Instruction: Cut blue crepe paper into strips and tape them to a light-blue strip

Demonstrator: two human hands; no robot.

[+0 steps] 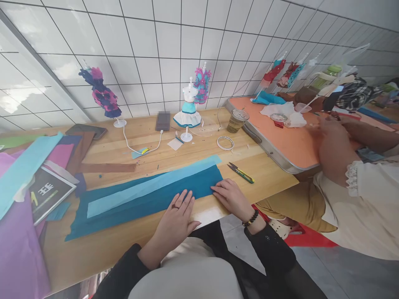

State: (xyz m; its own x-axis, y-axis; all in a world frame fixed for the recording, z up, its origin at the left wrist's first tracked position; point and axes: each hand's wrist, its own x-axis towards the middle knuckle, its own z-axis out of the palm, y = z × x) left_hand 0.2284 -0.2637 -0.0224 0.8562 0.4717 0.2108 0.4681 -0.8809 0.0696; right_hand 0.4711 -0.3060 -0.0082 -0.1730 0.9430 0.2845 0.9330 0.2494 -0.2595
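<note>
A long dark teal sheet of crepe-like material (131, 211) lies slantwise along the front of the table. On top of it lies a narrower light blue strip (149, 184), its right end reaching past the upper edge of the sheet. My left hand (177, 214) rests flat on the sheet's lower edge, fingers spread and a ring on one finger. At the sheet's right end, my right hand (232, 197) touches the lower corner with outstretched fingertips; the underside of this hand is hidden. Yellow-green thread snips (241, 173) lie just beyond it.
Coloured sheets (18, 249) pile up at the left. Small dress forms (188, 106) stand along the tiled wall. A tape roll (225, 143), a lidded cup (237, 120) and a cabled power bank (163, 121) sit behind. At right, another person's arms (336, 141) reach over an orange board (280, 141).
</note>
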